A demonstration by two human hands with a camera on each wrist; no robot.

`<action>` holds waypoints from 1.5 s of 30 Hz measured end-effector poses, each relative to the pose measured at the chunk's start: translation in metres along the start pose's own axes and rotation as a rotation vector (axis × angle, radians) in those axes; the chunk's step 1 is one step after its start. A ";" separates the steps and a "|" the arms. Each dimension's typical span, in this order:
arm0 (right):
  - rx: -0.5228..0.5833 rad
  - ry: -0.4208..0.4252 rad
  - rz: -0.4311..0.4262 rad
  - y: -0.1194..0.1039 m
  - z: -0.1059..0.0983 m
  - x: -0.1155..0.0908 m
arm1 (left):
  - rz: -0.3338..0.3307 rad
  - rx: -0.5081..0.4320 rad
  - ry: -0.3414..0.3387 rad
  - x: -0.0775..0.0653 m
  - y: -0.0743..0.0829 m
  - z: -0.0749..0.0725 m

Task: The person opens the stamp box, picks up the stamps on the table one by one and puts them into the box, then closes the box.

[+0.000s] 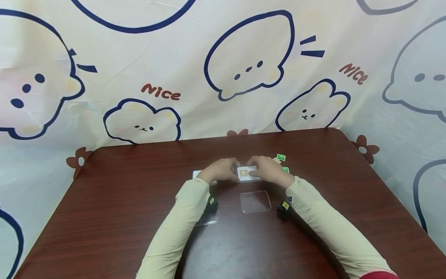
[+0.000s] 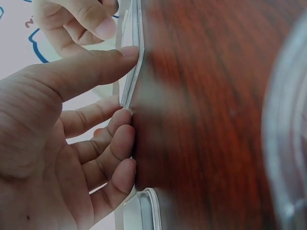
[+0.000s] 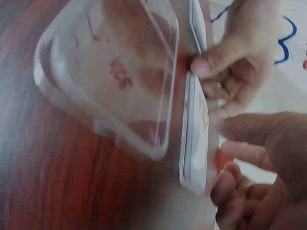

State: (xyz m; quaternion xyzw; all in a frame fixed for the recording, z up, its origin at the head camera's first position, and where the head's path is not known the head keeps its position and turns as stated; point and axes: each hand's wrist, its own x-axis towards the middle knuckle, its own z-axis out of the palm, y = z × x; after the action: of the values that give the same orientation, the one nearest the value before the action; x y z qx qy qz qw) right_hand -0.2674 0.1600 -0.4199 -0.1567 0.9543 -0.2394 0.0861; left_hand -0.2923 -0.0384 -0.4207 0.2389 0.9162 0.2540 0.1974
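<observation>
A flat white-filled clear case (image 1: 242,179) lies between the hands, with a small yellowish stamp-like piece (image 1: 244,173) on its white face. My left hand (image 1: 221,169) pinches the case's left end, thumb (image 2: 129,51) on its upper edge and fingers at its side. From the right, my right hand (image 1: 268,169) reaches over the case, its fingertips at the small piece. Whether they touch it is blurred in the right wrist view, where these fingers look loosely bent. Just beyond the right hand lie small green stamp-like pieces (image 1: 281,157).
An empty clear lid (image 1: 255,202) lies on the brown table (image 1: 139,217) nearer the body. Another clear lid (image 1: 209,221) is partly under the left forearm. A second white case (image 1: 196,174) sits left of the left hand. A printed cloth (image 1: 191,116) hangs behind.
</observation>
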 end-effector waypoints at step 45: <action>0.057 -0.066 0.082 0.089 -0.035 -0.005 | -0.022 -0.001 0.006 -0.003 0.000 0.001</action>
State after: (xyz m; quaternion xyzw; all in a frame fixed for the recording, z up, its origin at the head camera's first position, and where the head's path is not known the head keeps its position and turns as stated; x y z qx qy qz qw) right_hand -0.2944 0.2507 -0.4324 -0.1231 0.9493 -0.2576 0.1318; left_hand -0.2893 -0.0392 -0.4211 0.2281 0.9193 0.2529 0.1974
